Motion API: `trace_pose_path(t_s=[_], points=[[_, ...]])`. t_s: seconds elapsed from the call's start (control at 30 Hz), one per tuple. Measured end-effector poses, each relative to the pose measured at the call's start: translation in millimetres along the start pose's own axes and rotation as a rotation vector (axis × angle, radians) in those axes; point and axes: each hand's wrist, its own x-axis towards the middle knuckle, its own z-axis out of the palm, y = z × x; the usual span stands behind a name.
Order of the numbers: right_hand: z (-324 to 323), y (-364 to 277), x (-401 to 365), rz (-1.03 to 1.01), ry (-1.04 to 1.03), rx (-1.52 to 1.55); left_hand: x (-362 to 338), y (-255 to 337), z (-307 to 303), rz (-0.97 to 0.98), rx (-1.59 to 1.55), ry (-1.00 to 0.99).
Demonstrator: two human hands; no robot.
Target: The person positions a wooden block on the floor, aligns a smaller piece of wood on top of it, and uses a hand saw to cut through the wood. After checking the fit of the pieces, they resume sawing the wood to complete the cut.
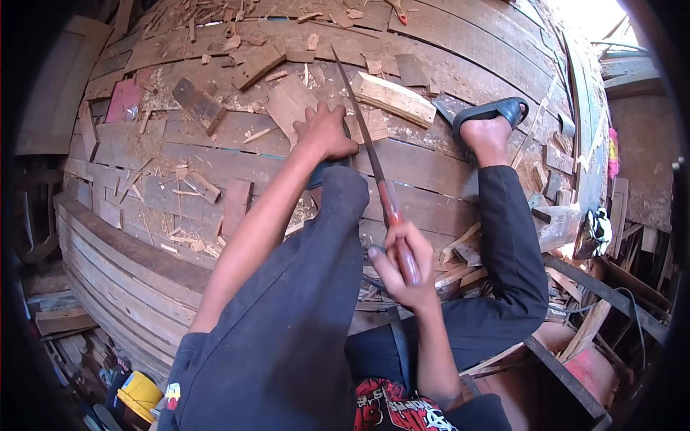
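My right hand (408,262) is closed around the reddish handle of a machete (368,140). Its long, dark, narrow blade points up and away, seen nearly edge-on. To the left of the blade, my left hand (323,131) presses down with its fingers spread, at the lower right end of a flat wooden board (289,104). My left foot, in a dark sandal (332,167), is just below that hand and partly hidden by the knee. A pale, rough-hewn wood block (394,99) lies just right of the blade.
Wood chips and offcuts (199,105) litter the plank floor (445,50). My right foot wears a black sandal (489,115). Long stacked boards (129,251) line the left side. A yellow bucket (140,394) stands at lower left, and a metal frame (604,291) at right.
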Motion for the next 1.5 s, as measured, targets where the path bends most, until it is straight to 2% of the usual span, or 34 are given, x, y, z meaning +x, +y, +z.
trace_pose_path(t_s=[0.07,0.1,0.2,0.3,0.37,0.43,0.5,0.53,0.57,0.67,0.73,0.8,0.87,0.9,1.0,1.03,1.13,1.2,1.27,1.37,1.4,1.43,1.5], points=[[3.1,-7.4,4.0,0.105,0.018,0.083,-1.4,0.8,-3.5,-0.005,0.008,-0.022],[-5.5,-8.7,-11.0,-0.010,-0.005,-0.044,0.4,1.7,-4.7,-0.009,0.004,-0.029],[-28.9,-13.9,-74.0,-0.066,-0.011,-0.101,-1.2,1.7,-6.7,-0.006,-0.023,-0.039],[-26.9,-10.4,-72.9,-0.082,0.003,-0.089,-4.7,1.5,-6.3,0.018,-0.003,-0.025],[-3.5,18.1,-23.0,-0.161,0.042,-0.103,-5.7,0.6,-2.4,0.021,0.003,-0.029],[16.6,37.1,37.1,-0.118,0.036,0.038,-3.9,3.9,-6.2,0.006,0.007,-0.014],[11.0,25.5,45.0,-0.027,0.026,0.095,-1.7,2.9,-10.8,0.009,0.013,0.002],[5.7,22.0,40.5,0.041,0.016,0.116,-5.4,2.2,-6.6,0.007,0.005,-0.011],[0.6,25.2,21.2,-0.151,0.074,0.013,-3.9,2.8,-7.9,-0.002,-0.008,-0.032],[-21.5,19.3,-69.2,-0.116,0.084,-0.132,-5.0,1.8,-2.6,0.008,-0.001,0.017],[-24.2,4.6,-94.7,0.012,0.012,-0.007,-4.7,-1.4,-4.7,0.005,0.001,0.007],[-18.4,19.4,-73.6,-0.114,0.031,-0.131,-6.1,3.1,-8.0,0.017,0.002,-0.020],[-0.6,34.5,-7.8,-0.150,0.044,-0.019,-2.5,4.1,-6.3,0.023,-0.005,0.019],[8.3,45.0,27.2,-0.150,0.042,0.033,-3.3,5.2,-6.2,0.018,-0.007,0.018],[8.2,35.7,54.8,0.004,0.050,0.128,-7.4,4.1,-9.3,0.012,-0.006,0.009],[4.5,41.2,34.3,0.006,0.049,0.147,-7.9,4.1,-8.6,0.010,-0.013,-0.007],[-6.0,30.4,-54.6,-0.189,0.089,-0.130,-0.6,0.4,-5.0,0.032,-0.012,0.013],[-12.6,23.1,-103.9,-0.053,0.060,-0.027,-7.8,-3.2,1.3,0.025,-0.010,0.005],[-9.0,31.3,-80.1,-0.171,0.077,-0.094,-6.7,1.9,-3.2,0.029,-0.011,0.009],[18.4,47.7,32.6,-0.242,0.086,-0.094,-4.1,2.5,-2.2,0.019,-0.018,0.013],[23.3,46.9,58.2,-0.118,0.059,0.017,-5.1,2.6,-2.7,0.009,-0.020,0.004],[25.9,45.1,73.4,0.000,0.031,0.130,-4.4,2.8,-6.5,0.012,-0.012,0.000],[15.2,48.2,44.6,-0.126,0.077,0.023,-6.1,3.9,-6.7,0.009,-0.016,-0.019]])
